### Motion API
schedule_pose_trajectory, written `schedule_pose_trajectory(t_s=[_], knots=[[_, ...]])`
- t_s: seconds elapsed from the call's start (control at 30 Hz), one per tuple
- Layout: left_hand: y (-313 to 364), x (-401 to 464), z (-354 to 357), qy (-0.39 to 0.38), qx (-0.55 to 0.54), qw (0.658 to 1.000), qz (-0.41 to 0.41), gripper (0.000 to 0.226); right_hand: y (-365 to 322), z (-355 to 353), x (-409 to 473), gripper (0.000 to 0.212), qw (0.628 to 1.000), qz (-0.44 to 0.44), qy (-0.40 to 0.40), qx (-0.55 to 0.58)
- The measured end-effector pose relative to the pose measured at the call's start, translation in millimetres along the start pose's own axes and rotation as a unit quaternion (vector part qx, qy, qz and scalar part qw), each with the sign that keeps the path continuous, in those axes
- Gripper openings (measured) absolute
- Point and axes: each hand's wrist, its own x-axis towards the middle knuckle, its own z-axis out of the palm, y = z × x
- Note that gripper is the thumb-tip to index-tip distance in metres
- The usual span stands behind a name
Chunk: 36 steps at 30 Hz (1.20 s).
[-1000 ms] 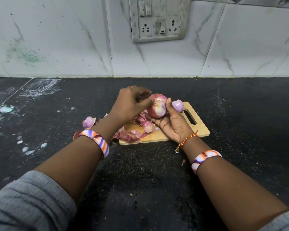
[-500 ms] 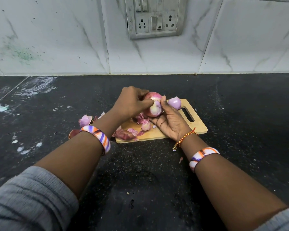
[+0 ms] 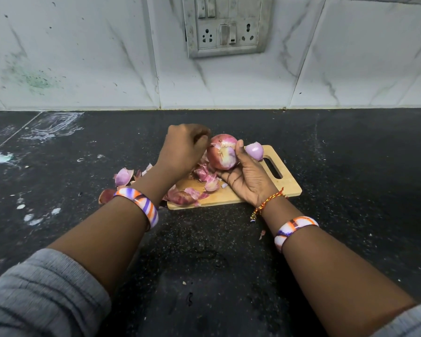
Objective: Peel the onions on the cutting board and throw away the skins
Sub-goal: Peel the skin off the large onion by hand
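The right hand [image 3: 249, 176] cups a red onion [image 3: 223, 152] above the cutting board [image 3: 284, 188], thumb against its side; the left hand [image 3: 184, 152], fingers curled, picks at the onion's left edge, though what it pinches I cannot tell; a peeled onion [image 3: 254, 150] sits on the board's far edge; loose skins [image 3: 185, 197] litter the board's left end.

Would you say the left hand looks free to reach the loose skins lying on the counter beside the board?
Probably yes: the left hand holds nothing firmly that shows, and the skins lie uncovered on the counter just beside its wrist. The right hand keeps the onion.
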Motion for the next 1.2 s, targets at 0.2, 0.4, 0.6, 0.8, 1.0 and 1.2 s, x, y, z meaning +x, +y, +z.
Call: schedule_pose_trajectory(t_s=[0.2, 0.4, 0.6, 0.8, 1.0, 1.2], knots=[[4, -4, -4, -0.033, 0.006, 0.999, 0.042, 0.024, 0, -3, 0, 0.033, 1.0, -0.002, -0.018, 0.003], [12, -7, 4, -0.03, 0.017, 0.999, -0.017, 0.009, 0, -1, 0, 0.036, 1.0, -0.003, -0.007, -0.002], [6, -2, 3, -0.021, 0.047, 0.997, -0.057, 0.011, 1, -3, 0, 0.054, 1.0, -0.005, 0.003, 0.0], [3, -7, 3, -0.022, -0.018, 0.999, -0.013, 0.025, 1, -6, 3, 0.038, 1.0, -0.01, -0.009, 0.005], [8, -11, 6, 0.048, -0.004, 0.998, 0.032, 0.011, 2, -4, 1, 0.044, 1.0, -0.01, -0.017, 0.0], [8, -9, 12, 0.032, 0.048, 0.998, 0.003, 0.014, 3, -4, 1, 0.044, 1.0, -0.008, -0.006, -0.005]])
